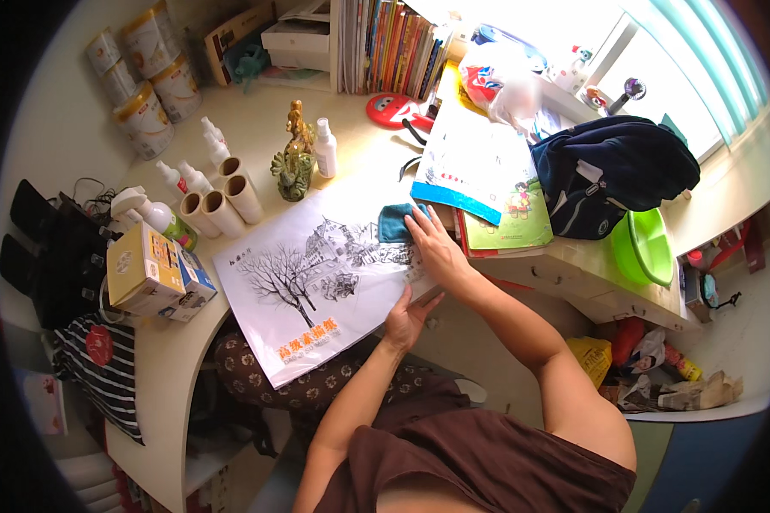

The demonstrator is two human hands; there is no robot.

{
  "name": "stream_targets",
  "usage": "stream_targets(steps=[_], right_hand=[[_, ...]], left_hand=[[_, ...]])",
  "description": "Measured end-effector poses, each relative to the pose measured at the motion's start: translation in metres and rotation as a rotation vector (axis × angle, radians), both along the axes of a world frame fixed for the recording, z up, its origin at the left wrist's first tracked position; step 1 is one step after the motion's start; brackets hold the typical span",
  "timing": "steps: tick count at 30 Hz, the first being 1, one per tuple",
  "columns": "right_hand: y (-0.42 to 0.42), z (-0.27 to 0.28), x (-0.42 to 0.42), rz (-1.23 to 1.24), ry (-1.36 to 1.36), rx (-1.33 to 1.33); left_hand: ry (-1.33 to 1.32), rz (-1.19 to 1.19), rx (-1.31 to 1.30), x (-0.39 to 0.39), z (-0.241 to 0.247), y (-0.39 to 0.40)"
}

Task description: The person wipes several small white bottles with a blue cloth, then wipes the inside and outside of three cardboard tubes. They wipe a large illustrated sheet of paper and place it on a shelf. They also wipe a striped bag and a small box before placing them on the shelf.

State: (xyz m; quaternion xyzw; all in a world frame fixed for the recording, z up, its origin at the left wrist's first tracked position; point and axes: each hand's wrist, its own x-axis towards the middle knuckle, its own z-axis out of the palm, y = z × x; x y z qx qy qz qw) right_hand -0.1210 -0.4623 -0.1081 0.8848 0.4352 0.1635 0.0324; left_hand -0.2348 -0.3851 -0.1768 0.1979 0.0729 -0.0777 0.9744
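A large pad of sketch paper lies tilted on the desk and juts past its front edge. Its plastic-looking white cover carries a drawing of bare trees and houses, with orange printed writing. My left hand holds the pad's near right edge, thumb on top and fingers partly hidden beneath. A folded teal cloth rests on the cover's upper right part. My right hand lies over the cloth's right side with its fingers stretched out, pressing it down.
Cardboard tubes, spray bottles, a dragon-like figurine and a yellow box stand left and behind. Books, a dark backpack and a green basin sit on the right. Tins stand against the wall.
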Motion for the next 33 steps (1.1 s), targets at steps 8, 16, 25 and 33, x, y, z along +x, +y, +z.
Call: stream_targets(steps=[8,16,25,33], right_hand=[[-0.035,0.009,-0.051,-0.136,0.163,-0.074],[-0.084,0.032,-0.074,-0.325,0.807,0.19],[-0.095,0.0,-0.071,-0.454,1.643,0.867],[-0.034,-0.02,-0.083,-0.417,2.079,1.647]], left_hand=[[-0.01,0.031,-0.038,0.001,-0.007,-0.002],[0.107,0.105,-0.028,0.001,-0.015,-0.003],[0.04,0.189,0.211,-0.011,-0.008,0.0],[0.046,0.086,0.704,-0.062,0.009,0.015]])
